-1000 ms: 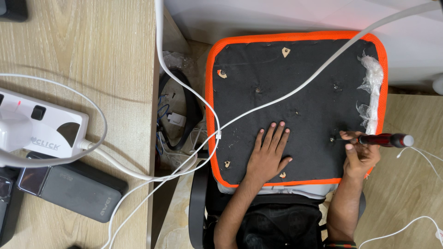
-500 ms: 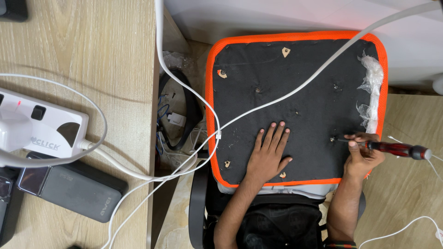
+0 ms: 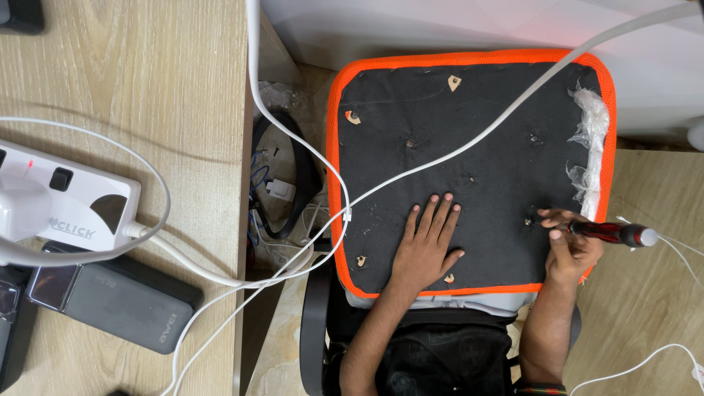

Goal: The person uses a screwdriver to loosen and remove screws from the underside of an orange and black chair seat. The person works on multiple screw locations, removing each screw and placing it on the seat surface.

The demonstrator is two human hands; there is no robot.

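The red-and-black-handled screwdriver (image 3: 607, 232) sits gripped in the closed right hand (image 3: 572, 249), its tip at a small screw (image 3: 528, 220) in the black fabric panel with orange trim (image 3: 469, 110). Half a second ago its handle lay flatter and farther right; it has swung back, suggesting turning. The left hand (image 3: 427, 246) stays flat and open, pressing the panel.

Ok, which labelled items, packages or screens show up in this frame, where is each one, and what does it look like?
Power strip: left edge of the wooden desk, white rectangular block, dark rocker switch, small red light, grey printed logo on its side.
Power bank: desk, just below the strip, dark grey slab with a glossy end and pale lettering at one corner.
Plastic wrap: clear crumpled scrap on the right edge of the black, orange-trimmed seat base.
No lit screens in view.
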